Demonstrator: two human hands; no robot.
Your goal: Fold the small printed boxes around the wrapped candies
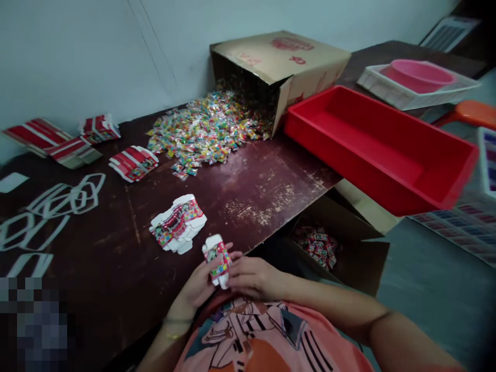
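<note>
Close to my body, just past the table edge, a small printed carton with white flaps at both ends is held between my hands. My left hand wraps around it from the left, thumb across its front. Fingers of my right hand press against its right side near the lower flap; their tips are partly hidden. On the table ahead lies a fanned pile of flattened cartons in the same print. Farther back is a heap of wrapped candies.
The candy heap spills from a tipped cardboard box. A red tray juts past the table's right edge, above an open box of small wrapped packs. Bundled cartons and white bands lie left. A pink basin sits far right.
</note>
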